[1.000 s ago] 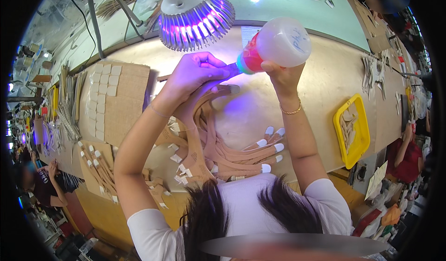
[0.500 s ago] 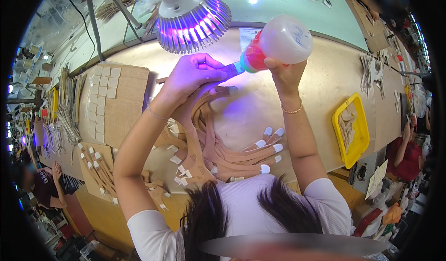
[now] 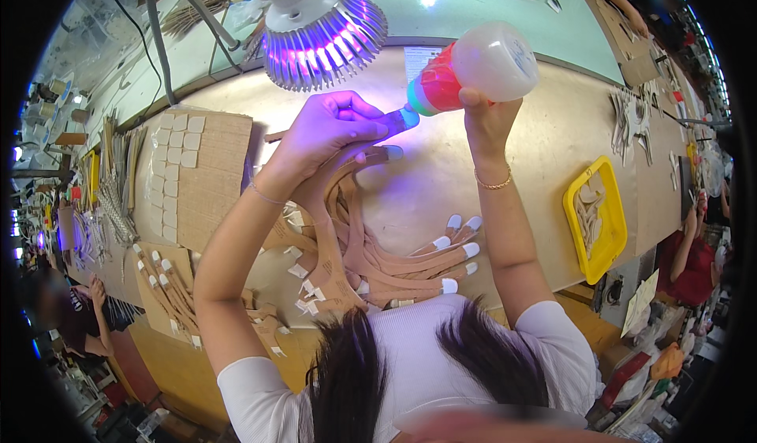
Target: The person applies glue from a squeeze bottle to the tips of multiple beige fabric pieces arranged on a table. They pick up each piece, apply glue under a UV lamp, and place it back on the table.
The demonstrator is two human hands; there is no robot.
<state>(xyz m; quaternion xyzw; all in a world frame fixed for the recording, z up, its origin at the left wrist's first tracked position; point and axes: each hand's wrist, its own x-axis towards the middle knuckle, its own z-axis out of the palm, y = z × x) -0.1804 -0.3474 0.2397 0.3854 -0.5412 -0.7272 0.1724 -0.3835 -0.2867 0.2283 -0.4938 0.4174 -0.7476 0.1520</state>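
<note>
My left hand [image 3: 331,128] is closed on a tan strap, pinching it near its pale end [image 3: 408,117], which glows blue in purple light. My right hand [image 3: 490,120] grips a squeeze bottle [image 3: 497,61] with a translucent white body, red wrapping and a green tip. The bottle leans over to the left, its tip at the strap's end; whether they touch, I cannot tell. Just above my left hand hangs a lamp [image 3: 323,45] with metal fins and purple light. Below my hands, several tan straps [image 3: 394,262] with white ends lie bunched on the table.
At the left lies cardboard [image 3: 217,167] with rows of pale square pieces [image 3: 172,159]. More straps [image 3: 164,285] rest nearer me. A yellow basket [image 3: 618,222] of tan pieces stands at the right. Other people are along both sides and at the upper right.
My right hand has shifted the bottle slightly to the right and tipped it nearer level. More of the strap's pale end shows below the bottle's tip. My left hand has hardly moved.
</note>
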